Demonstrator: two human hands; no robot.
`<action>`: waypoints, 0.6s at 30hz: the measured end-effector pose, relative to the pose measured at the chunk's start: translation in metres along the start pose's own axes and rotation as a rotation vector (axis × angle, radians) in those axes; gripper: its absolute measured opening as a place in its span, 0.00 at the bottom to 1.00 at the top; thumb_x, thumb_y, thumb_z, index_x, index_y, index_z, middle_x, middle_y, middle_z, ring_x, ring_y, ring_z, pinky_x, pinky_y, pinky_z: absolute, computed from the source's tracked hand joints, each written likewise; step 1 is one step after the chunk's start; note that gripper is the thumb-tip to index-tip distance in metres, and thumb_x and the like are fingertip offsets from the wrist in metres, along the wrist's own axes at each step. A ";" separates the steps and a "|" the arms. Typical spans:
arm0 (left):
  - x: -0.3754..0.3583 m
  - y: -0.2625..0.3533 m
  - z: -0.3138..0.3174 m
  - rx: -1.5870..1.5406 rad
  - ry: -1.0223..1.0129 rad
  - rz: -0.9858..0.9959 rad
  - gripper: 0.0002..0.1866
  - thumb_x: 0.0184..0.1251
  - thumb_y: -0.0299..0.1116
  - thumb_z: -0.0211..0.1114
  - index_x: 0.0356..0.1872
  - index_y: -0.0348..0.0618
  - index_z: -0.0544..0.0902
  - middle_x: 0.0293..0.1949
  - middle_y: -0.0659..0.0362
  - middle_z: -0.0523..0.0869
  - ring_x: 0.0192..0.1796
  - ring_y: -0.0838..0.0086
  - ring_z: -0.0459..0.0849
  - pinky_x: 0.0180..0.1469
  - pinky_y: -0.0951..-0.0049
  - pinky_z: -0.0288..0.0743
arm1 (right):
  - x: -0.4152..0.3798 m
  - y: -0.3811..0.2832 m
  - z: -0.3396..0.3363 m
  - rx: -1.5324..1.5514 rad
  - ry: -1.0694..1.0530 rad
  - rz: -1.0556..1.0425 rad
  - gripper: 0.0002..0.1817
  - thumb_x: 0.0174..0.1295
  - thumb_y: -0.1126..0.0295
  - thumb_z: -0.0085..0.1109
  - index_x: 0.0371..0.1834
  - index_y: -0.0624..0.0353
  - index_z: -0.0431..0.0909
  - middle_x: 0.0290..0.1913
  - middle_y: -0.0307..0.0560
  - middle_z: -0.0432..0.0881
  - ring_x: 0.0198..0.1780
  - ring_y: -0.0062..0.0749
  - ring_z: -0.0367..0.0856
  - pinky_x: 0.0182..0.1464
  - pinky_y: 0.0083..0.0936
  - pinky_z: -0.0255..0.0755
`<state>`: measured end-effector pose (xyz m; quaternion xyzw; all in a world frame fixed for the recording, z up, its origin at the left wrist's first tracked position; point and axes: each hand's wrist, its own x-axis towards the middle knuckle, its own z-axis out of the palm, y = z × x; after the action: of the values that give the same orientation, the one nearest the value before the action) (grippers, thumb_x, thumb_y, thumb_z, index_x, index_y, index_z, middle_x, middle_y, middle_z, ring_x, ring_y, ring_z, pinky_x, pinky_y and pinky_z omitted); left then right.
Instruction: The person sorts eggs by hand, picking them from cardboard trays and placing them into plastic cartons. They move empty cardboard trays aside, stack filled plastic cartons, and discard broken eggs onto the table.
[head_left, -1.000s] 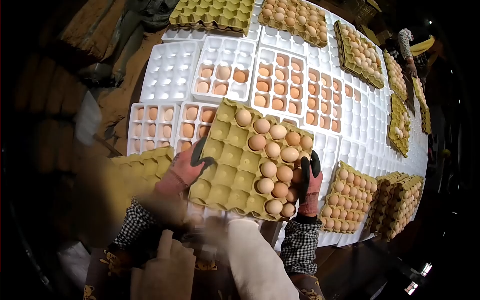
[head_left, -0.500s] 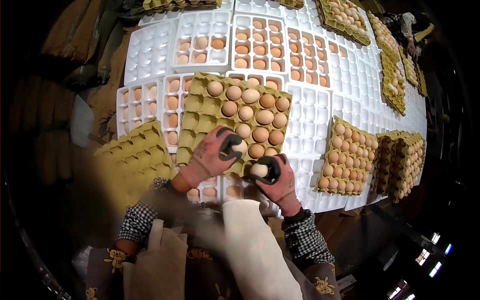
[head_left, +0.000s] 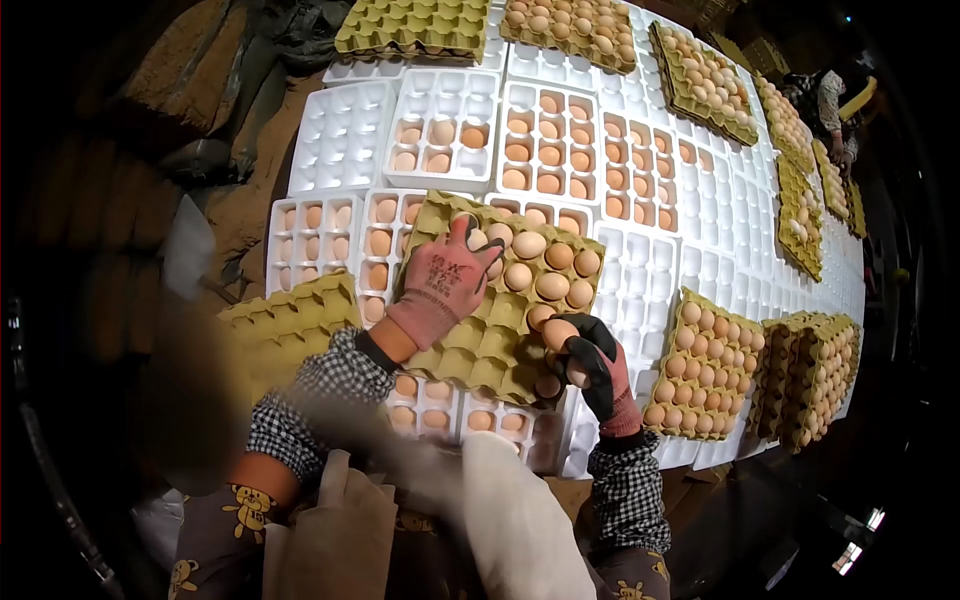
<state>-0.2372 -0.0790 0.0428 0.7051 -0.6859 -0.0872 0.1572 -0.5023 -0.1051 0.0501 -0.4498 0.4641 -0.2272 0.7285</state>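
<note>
A pulp egg tray (head_left: 478, 345) lies across white foam boxes in front of me, with brown eggs in its far and right cells and bare cells on its near side. My left hand (head_left: 442, 285), in a pink and black glove, reaches over the tray's left part. Its thumb and forefinger close around a pale egg (head_left: 478, 240) at the far left. At the tray's near right edge, my right hand (head_left: 603, 378) is closed on an egg (head_left: 560, 335). A second egg (head_left: 578, 373) shows against its palm, partly hidden by the fingers.
White foam boxes (head_left: 340, 135) with egg cells cover the table, some holding eggs. A bare pulp tray (head_left: 295, 315) lies at left. Full egg trays (head_left: 705, 370) and a tray stack (head_left: 812, 375) stand at right. A co-worker's arm (head_left: 832, 110) shows far right.
My left hand has moved from the tray's near part to its far left. My right hand has shifted right. Fewer eggs sit in the near cells. The whole view has shifted.
</note>
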 end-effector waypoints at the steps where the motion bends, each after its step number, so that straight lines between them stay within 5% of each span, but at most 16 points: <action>1: 0.004 -0.002 0.004 0.107 -0.074 0.052 0.27 0.56 0.39 0.68 0.61 0.54 0.79 0.57 0.42 0.76 0.48 0.54 0.83 0.46 0.60 0.79 | 0.003 -0.013 0.004 0.002 0.019 -0.076 0.17 0.66 0.71 0.58 0.57 0.66 0.77 0.52 0.42 0.81 0.50 0.22 0.79 0.52 0.21 0.74; 2: 0.013 -0.005 0.008 0.215 -0.143 0.104 0.26 0.56 0.39 0.68 0.60 0.56 0.80 0.60 0.43 0.75 0.49 0.55 0.82 0.47 0.61 0.78 | 0.012 -0.009 0.005 -0.192 0.044 -0.209 0.20 0.63 0.73 0.60 0.60 0.60 0.76 0.54 0.46 0.81 0.52 0.28 0.81 0.53 0.26 0.76; 3: 0.022 -0.003 0.004 0.323 -0.219 0.155 0.26 0.55 0.40 0.68 0.59 0.58 0.82 0.62 0.44 0.74 0.51 0.56 0.82 0.47 0.61 0.77 | 0.020 -0.016 0.005 -0.854 0.095 -0.479 0.26 0.56 0.69 0.67 0.61 0.48 0.77 0.59 0.49 0.77 0.53 0.38 0.80 0.54 0.33 0.76; 5: 0.028 0.001 -0.002 0.307 -0.289 0.120 0.26 0.54 0.41 0.69 0.59 0.59 0.82 0.63 0.45 0.73 0.54 0.57 0.79 0.50 0.59 0.76 | 0.030 -0.021 0.020 -1.598 0.051 -0.238 0.32 0.45 0.62 0.74 0.59 0.36 0.79 0.62 0.50 0.70 0.55 0.47 0.76 0.55 0.39 0.74; 8: 0.036 0.002 -0.012 0.322 -0.452 0.189 0.28 0.49 0.47 0.74 0.54 0.55 0.82 0.63 0.47 0.72 0.54 0.56 0.80 0.51 0.58 0.76 | 0.037 -0.029 0.029 -1.816 -0.048 -0.035 0.36 0.39 0.55 0.78 0.59 0.32 0.80 0.63 0.47 0.66 0.55 0.45 0.73 0.54 0.38 0.72; 11: 0.041 -0.016 -0.010 0.100 -0.366 0.182 0.29 0.46 0.49 0.76 0.53 0.53 0.82 0.61 0.47 0.72 0.54 0.55 0.80 0.51 0.57 0.77 | 0.036 -0.027 0.021 -1.803 -0.088 -0.114 0.37 0.36 0.55 0.79 0.58 0.31 0.80 0.64 0.46 0.65 0.57 0.47 0.71 0.55 0.38 0.71; 13: 0.053 -0.035 -0.010 -0.256 -0.246 -0.085 0.31 0.47 0.50 0.76 0.54 0.52 0.81 0.58 0.46 0.74 0.53 0.57 0.82 0.49 0.59 0.80 | 0.035 -0.028 0.013 -1.793 -0.067 -0.179 0.37 0.36 0.54 0.79 0.58 0.34 0.81 0.62 0.48 0.68 0.56 0.46 0.74 0.55 0.37 0.73; 15: 0.082 -0.057 -0.010 -0.222 0.096 -0.094 0.29 0.49 0.49 0.74 0.55 0.52 0.81 0.60 0.45 0.74 0.53 0.56 0.83 0.50 0.59 0.80 | 0.036 -0.038 0.009 -1.351 -0.003 -0.226 0.36 0.37 0.55 0.79 0.57 0.39 0.81 0.58 0.49 0.71 0.54 0.46 0.77 0.55 0.37 0.75; 18: 0.134 -0.104 0.019 0.030 -0.064 -0.144 0.25 0.54 0.42 0.72 0.55 0.55 0.81 0.62 0.45 0.74 0.53 0.55 0.83 0.52 0.59 0.80 | 0.061 -0.055 0.013 -1.033 0.048 -0.304 0.34 0.41 0.64 0.78 0.58 0.48 0.80 0.55 0.51 0.74 0.55 0.46 0.78 0.56 0.37 0.76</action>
<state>-0.1399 -0.2131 0.0015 0.7516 -0.6395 -0.1105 0.1178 -0.4579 -0.1717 0.0712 -0.8065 0.4614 -0.0824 0.3605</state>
